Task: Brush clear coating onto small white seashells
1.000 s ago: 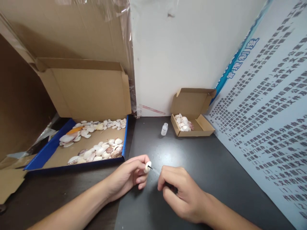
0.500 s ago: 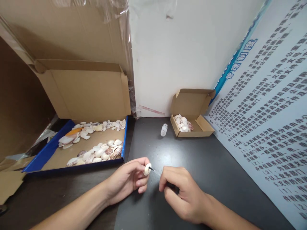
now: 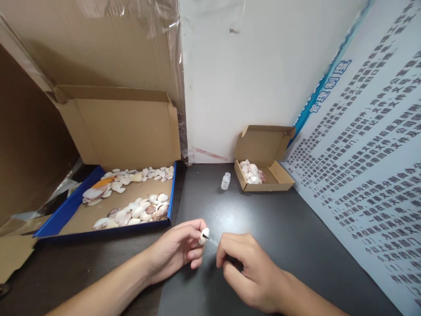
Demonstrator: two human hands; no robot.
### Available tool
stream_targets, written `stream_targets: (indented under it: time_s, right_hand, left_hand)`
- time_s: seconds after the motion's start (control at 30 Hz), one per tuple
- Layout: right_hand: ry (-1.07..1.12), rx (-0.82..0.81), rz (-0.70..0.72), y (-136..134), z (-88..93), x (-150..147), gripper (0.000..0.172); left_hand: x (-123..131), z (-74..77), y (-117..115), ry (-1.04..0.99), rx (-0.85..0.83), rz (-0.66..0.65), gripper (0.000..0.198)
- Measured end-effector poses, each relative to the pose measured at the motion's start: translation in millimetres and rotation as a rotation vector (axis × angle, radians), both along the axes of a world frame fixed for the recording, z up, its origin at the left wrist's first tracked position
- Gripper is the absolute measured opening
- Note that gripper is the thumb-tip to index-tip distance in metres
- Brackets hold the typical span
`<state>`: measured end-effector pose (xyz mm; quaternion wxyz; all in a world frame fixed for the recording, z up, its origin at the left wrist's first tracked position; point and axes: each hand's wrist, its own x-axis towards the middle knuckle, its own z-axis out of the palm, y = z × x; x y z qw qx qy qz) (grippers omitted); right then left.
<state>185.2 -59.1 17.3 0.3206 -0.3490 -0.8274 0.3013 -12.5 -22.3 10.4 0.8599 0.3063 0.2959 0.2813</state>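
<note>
My left hand (image 3: 176, 253) pinches a small white ribbed shell (image 3: 204, 236) between thumb and fingers, just above the dark table (image 3: 289, 228). My right hand (image 3: 245, 267) grips a thin brush (image 3: 210, 239) whose dark tip touches the shell. Both hands are close together near the table's front edge. A small clear bottle (image 3: 225, 181) stands open farther back, beyond the hands.
A blue-edged cardboard tray (image 3: 75, 199) holding several shells lies at the left, its lid up. A small open cardboard box (image 3: 279, 175) with several shells sits at the back right. A printed poster (image 3: 368, 166) leans along the right. A white wall closes the back.
The hands stay together with the brush tip on the shell; the shell has turned slightly in my left fingers. The view has shifted a little.
</note>
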Motion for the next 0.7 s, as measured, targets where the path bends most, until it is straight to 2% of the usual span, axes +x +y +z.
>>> stream_targets:
  time_s: [0.17,0.37,0.53,0.7]
  right_hand:
    - [-0.008,-0.021,-0.06,0.2,1.0,-0.4,0.013]
    - [0.025,0.033,-0.028,-0.9,0.4,-0.9,0.013]
    - [-0.004,0.008,-0.121,-0.1,2.5,-1.3,0.014]
    - [0.044,0.05,-0.087,-1.5,2.4,-1.6,0.013]
  left_hand:
    - [0.3,-0.7,-0.5,-0.002,0.005,-0.001,0.004]
    - [0.5,0.5,-0.6,0.004,0.002,0.007,0.004]
    - [0.9,1.9,-0.8,0.0,0.024,-0.005,0.005]
    - [0.5,3.0,-1.6,0.011,0.024,-0.005,0.005]
